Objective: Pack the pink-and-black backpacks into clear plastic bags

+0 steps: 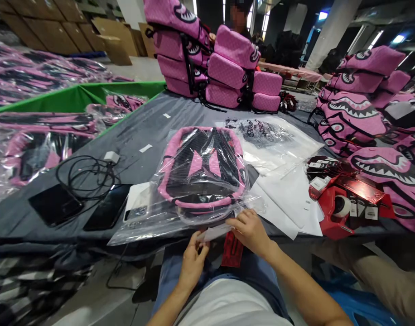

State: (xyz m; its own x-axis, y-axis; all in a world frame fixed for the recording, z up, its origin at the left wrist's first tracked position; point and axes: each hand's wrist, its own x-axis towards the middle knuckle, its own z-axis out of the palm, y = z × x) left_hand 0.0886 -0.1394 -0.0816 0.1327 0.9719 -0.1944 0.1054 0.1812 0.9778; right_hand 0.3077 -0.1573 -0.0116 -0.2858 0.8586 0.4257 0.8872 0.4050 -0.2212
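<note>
Left hand [193,258] and right hand [250,231] — both pinching open end of clear bag [180,213] at near tabletop [153,131] edge; pink backpack [202,167] inside — red tag [232,250] hangs below.

Pink backpack [202,170] flat inside clear bag [142,222]

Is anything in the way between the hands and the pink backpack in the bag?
Only the clear plastic bag itself. The left hand and right hand both grip its open edge, and the pink backpack lies inside, just beyond them. Nothing else sits between.
</note>
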